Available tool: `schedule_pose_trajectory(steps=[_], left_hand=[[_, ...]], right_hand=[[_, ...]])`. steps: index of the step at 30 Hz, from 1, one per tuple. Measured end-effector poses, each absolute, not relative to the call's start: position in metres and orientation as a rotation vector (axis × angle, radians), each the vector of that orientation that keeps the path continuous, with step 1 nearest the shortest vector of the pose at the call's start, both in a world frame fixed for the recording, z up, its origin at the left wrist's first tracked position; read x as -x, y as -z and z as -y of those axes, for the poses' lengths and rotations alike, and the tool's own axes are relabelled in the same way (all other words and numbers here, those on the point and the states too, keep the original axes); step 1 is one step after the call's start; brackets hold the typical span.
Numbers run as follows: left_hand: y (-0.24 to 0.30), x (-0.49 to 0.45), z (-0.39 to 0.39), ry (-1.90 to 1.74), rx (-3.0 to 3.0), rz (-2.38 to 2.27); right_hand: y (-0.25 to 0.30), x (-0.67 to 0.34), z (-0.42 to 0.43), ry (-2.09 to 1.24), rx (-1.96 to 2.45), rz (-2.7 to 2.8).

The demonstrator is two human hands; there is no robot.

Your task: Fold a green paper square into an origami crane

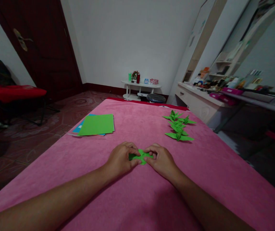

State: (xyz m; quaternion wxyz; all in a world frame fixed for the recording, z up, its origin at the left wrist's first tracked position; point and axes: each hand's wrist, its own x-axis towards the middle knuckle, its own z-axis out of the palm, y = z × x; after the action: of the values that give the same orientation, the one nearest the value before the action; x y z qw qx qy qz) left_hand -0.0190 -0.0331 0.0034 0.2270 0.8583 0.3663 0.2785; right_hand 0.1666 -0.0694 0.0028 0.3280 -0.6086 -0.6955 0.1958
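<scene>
A small piece of folded green paper (141,156) lies low over the pink cloth between my two hands. My left hand (123,156) pinches its left side between thumb and fingers. On the opposite side, my right hand (162,160) grips the paper the same way, its thumb on the near edge. Parts of the paper are hidden beneath my fingers. Beyond my right hand stand several folded green paper cranes (178,126), grouped close together. Past my left hand is a stack of square paper sheets (96,124), green on top with blue showing underneath.
The pink cloth (84,179) covers the table. A red-covered chair (14,92) stands at left by a dark door (36,41). A cluttered dresser (200,96) is at right. At the far wall, a low white table (141,85) holds small items.
</scene>
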Motion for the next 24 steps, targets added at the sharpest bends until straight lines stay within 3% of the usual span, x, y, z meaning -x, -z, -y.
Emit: schedule_pose_trajectory(steps=[8, 14, 24], left_hand=[[0.001, 0.017, 0.03, -0.777, -2.319, -1.042], [-0.003, 0.022, 0.033, -0.782, -2.447, -0.993], [-0.018, 0.029, 0.04, -0.795, -2.595, -0.85]], right_hand=[[-0.003, -0.167, 0.072, -0.437, 1.57, 1.876], [-0.009, -0.177, 0.078, -0.563, 1.396, 2.059], [-0.018, -0.173, 0.078, -0.095, 1.229, 2.234]])
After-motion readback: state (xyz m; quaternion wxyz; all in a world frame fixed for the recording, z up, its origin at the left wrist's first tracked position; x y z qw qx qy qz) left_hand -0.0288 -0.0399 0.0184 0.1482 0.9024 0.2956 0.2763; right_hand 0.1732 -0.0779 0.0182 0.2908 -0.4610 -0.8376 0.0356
